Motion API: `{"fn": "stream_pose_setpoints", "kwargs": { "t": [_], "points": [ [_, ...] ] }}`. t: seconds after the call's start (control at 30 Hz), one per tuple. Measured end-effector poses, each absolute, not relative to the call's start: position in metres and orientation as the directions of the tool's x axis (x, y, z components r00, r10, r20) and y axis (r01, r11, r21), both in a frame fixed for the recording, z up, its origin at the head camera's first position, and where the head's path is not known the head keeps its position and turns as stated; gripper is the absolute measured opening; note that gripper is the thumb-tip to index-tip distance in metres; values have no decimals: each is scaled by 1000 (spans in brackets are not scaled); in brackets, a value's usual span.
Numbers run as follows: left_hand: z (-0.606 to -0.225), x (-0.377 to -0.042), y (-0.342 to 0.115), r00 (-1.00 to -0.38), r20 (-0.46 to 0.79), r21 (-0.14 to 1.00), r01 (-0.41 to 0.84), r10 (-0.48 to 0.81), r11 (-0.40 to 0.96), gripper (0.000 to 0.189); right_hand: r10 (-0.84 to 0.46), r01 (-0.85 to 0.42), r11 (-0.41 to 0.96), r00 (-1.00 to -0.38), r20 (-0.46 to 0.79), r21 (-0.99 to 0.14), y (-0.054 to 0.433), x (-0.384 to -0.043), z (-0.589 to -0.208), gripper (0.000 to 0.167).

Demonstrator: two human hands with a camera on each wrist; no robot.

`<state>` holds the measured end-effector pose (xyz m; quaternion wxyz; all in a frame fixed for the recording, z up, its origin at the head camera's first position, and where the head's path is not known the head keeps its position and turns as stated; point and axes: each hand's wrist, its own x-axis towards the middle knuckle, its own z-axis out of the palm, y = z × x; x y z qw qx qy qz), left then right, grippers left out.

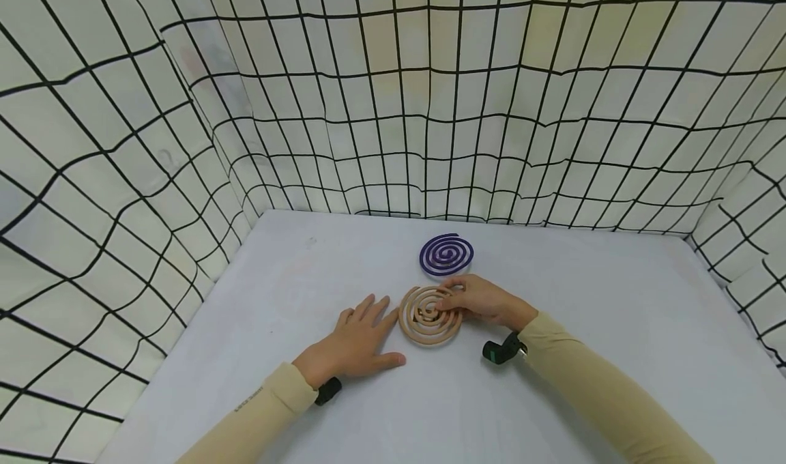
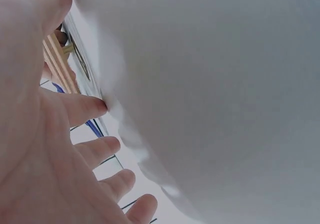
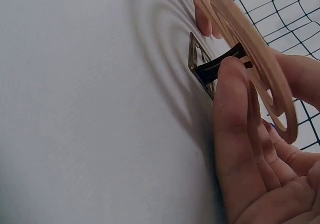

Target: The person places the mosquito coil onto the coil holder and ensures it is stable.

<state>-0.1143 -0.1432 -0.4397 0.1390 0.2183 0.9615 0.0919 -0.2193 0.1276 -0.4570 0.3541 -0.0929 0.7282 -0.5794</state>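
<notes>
A tan mosquito coil (image 1: 405, 319) is held level just above the white table, on a small dark metal coil stand (image 3: 212, 68) with a flat base. My right hand (image 1: 482, 301) pinches the coil near its middle; in the right wrist view one finger is underneath, against the stand's upright strip, and the thumb side is above the coil. My left hand (image 1: 359, 344) lies palm down with spread fingers, its index fingertip by the coil's left edge. Whether that fingertip touches the coil is unclear. Behind it lies a purple mosquito coil (image 1: 448, 253).
The white table (image 1: 295, 280) is enclosed at the back and sides by white walls with black grid netting (image 1: 430, 119). A dark wrist camera (image 1: 500, 350) sits below the right wrist, and another (image 1: 328, 391) below the left.
</notes>
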Motion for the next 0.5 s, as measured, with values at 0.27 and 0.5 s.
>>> {"fn": "stream_pose_setpoints", "kwargs": {
  "t": [0.27, 0.5],
  "points": [
    [-444, -119, -151, -867, -213, 241, 400, 451, 884, 87, -537, 260, 324, -741, -403, -910, 134, -221, -458, 47],
    [-444, -125, -164, -885, -186, 256, 376, 427, 891, 86, -529, 266, 325, -744, -408, -907, 148, -222, -457, 45]
  ]
}}
